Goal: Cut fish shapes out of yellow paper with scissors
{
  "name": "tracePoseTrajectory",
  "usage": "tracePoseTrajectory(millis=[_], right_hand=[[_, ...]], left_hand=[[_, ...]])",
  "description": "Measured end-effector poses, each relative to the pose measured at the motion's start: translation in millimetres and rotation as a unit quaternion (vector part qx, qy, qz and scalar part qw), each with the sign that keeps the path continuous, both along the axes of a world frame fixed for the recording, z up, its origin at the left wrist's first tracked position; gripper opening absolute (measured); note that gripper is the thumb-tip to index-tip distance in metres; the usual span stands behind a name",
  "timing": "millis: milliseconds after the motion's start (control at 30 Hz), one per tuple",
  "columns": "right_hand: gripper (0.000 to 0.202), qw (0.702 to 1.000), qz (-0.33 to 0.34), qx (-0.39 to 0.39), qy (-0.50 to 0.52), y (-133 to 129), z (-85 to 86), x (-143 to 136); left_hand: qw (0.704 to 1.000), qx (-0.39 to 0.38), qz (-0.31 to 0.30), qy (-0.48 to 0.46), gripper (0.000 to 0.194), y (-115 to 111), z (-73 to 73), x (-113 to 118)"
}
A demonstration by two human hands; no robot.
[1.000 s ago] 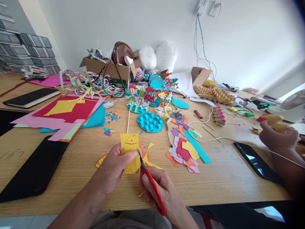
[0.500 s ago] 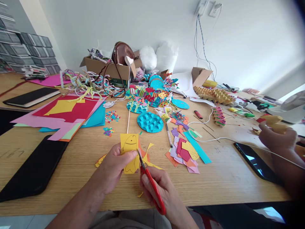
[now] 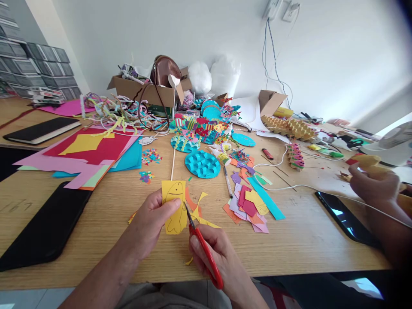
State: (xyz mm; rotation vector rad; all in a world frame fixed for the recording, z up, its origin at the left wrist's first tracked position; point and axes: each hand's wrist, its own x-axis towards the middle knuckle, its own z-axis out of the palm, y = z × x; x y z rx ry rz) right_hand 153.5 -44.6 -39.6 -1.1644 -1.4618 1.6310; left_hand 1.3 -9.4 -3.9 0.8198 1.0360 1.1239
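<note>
Pinched in my left hand (image 3: 156,216) is a yellow paper strip (image 3: 175,221) with a fish drawn on it in dark lines. My right hand (image 3: 214,249) is wrapped round red-handled scissors (image 3: 206,253), whose blades meet the strip's right edge. Yellow and orange scraps (image 3: 206,222) lie just beyond the scissors. Left of the strip, a small yellow piece (image 3: 131,218) shows partly behind my left hand. A blue scalloped paper oval (image 3: 202,164) lies farther back, near a pile of patterned paper fish (image 3: 199,128).
Coloured sheets (image 3: 93,148) and a black case (image 3: 48,227) lie left. Paper offcuts (image 3: 247,206), a pen (image 3: 228,182), a white cable and a phone (image 3: 344,219) are to the right. Another person's hand (image 3: 373,182) holds a yellow item at far right.
My left thumb and the paper strip have shifted slightly left. The small yellow piece beside my left hand is now more covered.
</note>
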Motion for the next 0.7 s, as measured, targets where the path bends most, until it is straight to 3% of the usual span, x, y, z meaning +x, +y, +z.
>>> tracePoseTrajectory(millis=[233,700], right_hand=[[0.049,0.999,-0.001,-0.031,0.017,0.1,5.0,-2.1],[0.051,1.000,0.009,0.006,-0.015,-1.0,3.7,2.0]], left_hand=[[1.000,-0.017,-0.008,0.018,0.013,0.0,1.4,0.3],[1.000,-0.015,-0.018,0.005,0.013,-0.6,-2.7,-0.7]])
